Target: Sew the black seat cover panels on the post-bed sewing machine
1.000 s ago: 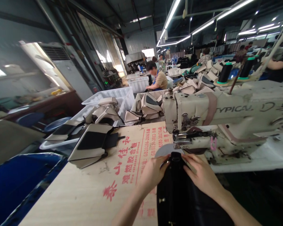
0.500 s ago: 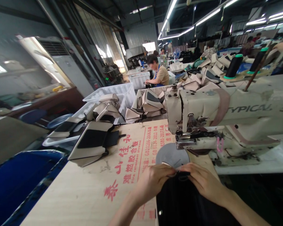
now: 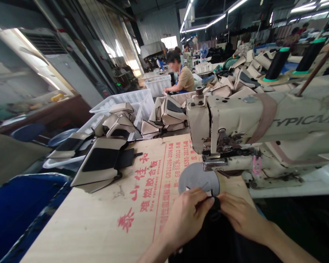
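My left hand (image 3: 190, 213) is closed, its thumb and fingers pinching a small black strip (image 3: 215, 209) that looks like fabric. From the other side, the bent fingers of my right hand (image 3: 239, 215) grip the same strip. A pale edge shows just above the left fingertips; what it belongs to is mostly hidden. Both hands are low in the view, over dark cloth or clothing. Beyond them lies a round grey disc (image 3: 197, 177) on the plywood board (image 3: 98, 219), just in front of the sewing machine's (image 3: 233, 120) needle area.
A beige and black sewn bag-like piece (image 3: 101, 160) lies at the board's left. White crates (image 3: 120, 100) hold several more. A blue-lined bin (image 3: 24, 204) stands at lower left. Black thread cones (image 3: 276, 64) rise behind the machine. Another person (image 3: 181, 75) sits farther back.
The view has shifted slightly, moving the scene left. My hands have turned the black strip more upright, and the left thumb now presses on it.
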Available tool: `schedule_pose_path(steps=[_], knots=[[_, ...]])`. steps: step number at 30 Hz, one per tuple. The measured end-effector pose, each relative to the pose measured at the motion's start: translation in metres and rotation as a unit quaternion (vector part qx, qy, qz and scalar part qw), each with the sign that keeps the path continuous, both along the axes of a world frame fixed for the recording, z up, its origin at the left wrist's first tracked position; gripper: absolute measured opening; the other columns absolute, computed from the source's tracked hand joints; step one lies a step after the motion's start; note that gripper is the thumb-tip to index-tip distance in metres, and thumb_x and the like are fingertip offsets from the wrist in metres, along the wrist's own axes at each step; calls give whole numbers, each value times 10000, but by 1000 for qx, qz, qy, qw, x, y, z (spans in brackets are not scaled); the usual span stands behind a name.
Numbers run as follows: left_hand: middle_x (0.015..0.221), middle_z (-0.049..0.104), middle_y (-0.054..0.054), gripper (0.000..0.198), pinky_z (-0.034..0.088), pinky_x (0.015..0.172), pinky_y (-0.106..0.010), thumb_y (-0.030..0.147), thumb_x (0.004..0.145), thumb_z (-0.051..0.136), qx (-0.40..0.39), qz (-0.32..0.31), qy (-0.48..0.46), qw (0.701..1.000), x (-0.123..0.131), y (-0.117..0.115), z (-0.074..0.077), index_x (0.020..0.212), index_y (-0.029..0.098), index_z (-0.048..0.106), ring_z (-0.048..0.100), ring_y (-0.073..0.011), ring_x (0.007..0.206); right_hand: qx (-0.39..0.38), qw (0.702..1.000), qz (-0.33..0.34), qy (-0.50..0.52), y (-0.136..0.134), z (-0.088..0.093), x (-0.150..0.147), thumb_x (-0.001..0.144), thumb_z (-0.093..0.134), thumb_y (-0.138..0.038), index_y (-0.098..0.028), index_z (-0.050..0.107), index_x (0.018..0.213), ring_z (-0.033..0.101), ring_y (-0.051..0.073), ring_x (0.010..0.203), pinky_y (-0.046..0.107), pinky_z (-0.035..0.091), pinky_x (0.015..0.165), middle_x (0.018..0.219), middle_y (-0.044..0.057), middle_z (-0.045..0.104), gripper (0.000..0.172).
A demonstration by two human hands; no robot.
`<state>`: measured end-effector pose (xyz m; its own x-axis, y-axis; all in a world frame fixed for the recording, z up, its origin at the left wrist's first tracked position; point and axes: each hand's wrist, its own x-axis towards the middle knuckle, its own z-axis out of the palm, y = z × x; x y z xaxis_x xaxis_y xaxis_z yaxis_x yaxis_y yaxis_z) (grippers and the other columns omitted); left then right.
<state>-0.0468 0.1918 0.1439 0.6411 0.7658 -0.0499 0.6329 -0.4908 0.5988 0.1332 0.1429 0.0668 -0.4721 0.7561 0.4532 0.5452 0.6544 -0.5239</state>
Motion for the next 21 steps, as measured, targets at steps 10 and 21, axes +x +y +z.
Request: schedule_pose_path(steps=[10,21], knots=[[803,602,-1,223,475,667,-226,252,883,438,74,51,-54,994,-13,-15,-18,1084,205,524,570,-116,712,-51,998,21,-6,9,1,-1,931,334,-182,-155,547,895,569,174,868,303,505,763,896,91,597,217],[1168,530,-38,532,428,984,-342,80,890,330,157,-85,66,982,-39,-19,-23,1383,261,248,492,-165,1080,-45,999,-19,0,13,0,-9,932,340,-195,-153,522,825,570,196,841,310,498,713,877,104,590,215]])
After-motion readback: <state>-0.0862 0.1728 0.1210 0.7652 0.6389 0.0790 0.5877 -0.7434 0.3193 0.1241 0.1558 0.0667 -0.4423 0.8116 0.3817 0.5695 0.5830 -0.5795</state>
